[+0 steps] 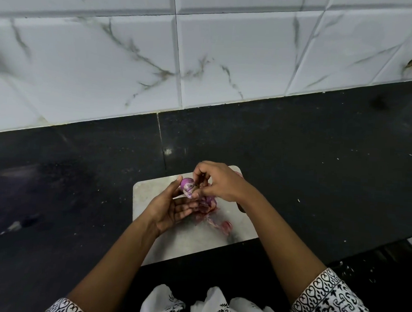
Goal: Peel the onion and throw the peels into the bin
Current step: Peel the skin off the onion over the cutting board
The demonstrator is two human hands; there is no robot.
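Note:
A small purple onion (pixel 186 185) is held just above a pale cutting board (pixel 149 191). My left hand (pixel 170 206) cups it from the left and below, fingers curled under it. My right hand (pixel 219 183) comes in from the right, its fingertips pinching skin at the onion's top. Loose pink and purple peels (pixel 214 218) lie in a small heap on the board under and to the right of my hands. No bin is in view.
The board lies on a dark speckled countertop (pixel 321 150) that runs to a white marbled tile wall (pixel 206 59) behind. The counter's front edge drops off at the lower right (pixel 387 253). My patterned black-and-white sleeves (pixel 331 301) show at the bottom.

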